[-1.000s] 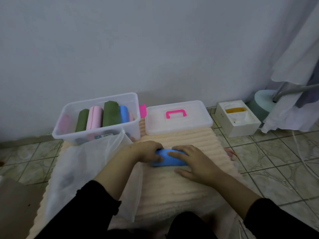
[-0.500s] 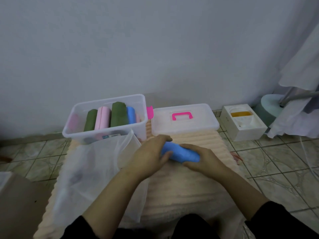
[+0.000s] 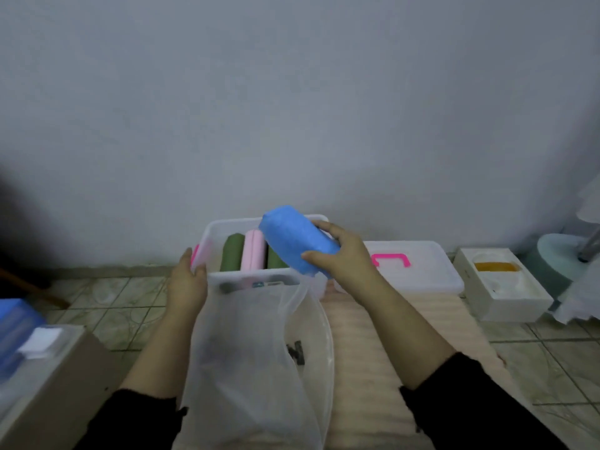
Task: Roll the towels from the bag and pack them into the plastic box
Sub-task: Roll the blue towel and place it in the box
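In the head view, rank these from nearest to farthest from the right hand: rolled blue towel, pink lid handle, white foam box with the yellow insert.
1. Rolled blue towel: gripped in the right hand, over the plastic box.
2. Pink lid handle: just right of the hand, on the lid.
3. White foam box: farthest right, on the floor.

A tiled floor (image 3: 123, 297) spans the lower frame. On it at lower centre lies a peach ribbed mat (image 3: 373, 345) carrying the plastic box (image 3: 227, 280), its lid (image 3: 431, 271) and a translucent bag (image 3: 253, 368). A white carton (image 3: 506, 297) sits on tiles at right, a cardboard box (image 3: 58, 384) at lower left.
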